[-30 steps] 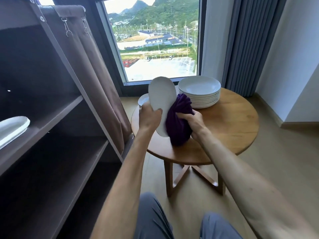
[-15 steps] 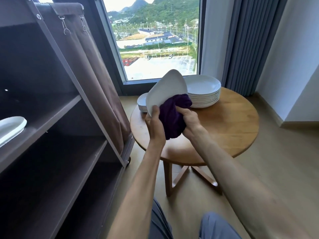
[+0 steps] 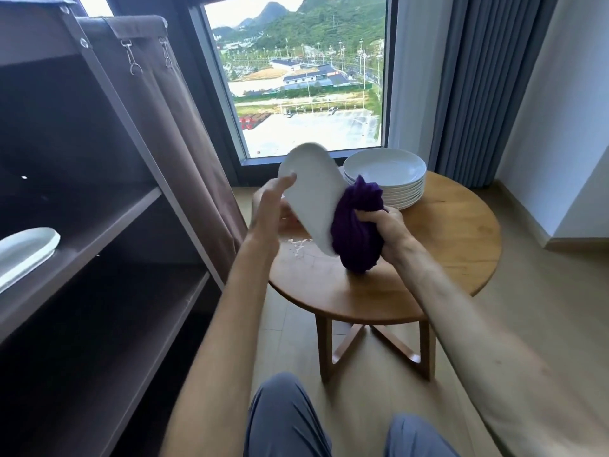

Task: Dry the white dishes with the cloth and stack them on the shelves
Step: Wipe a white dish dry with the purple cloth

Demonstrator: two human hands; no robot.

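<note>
Tilting steeply above the round wooden table [image 3: 461, 258], a white oval dish [image 3: 313, 199] stood almost on edge between the two hands. The left hand [image 3: 268, 209] lay against its left side with fingers straight and blurred, the fingertips reaching the upper rim; whether the thumb hooked behind the dish could not be made out. On the dish's right side, low down, the right hand [image 3: 390, 230] gripped a bunched dark purple cloth [image 3: 357, 232], fingers curled into the fabric — the bundle pressed against the dish's lower right face and hung below its bottom edge, just over the tabletop.

Behind the cloth, a stack of round white plates [image 3: 385, 169] sat at the far edge of the table, near the window [image 3: 306, 77]. A few pale specks or drops [image 3: 298, 249] marked the wood under the dish.

To the left stood a dark brown fabric-sided shelf unit [image 3: 99, 232], its curtain drawn back — on its upper shelf rested another white oval dish [image 3: 26, 249], partly cut off by the frame edge and well apart from the hands. Grey-blue trousered knees [image 3: 286, 417] showed at the bottom.
</note>
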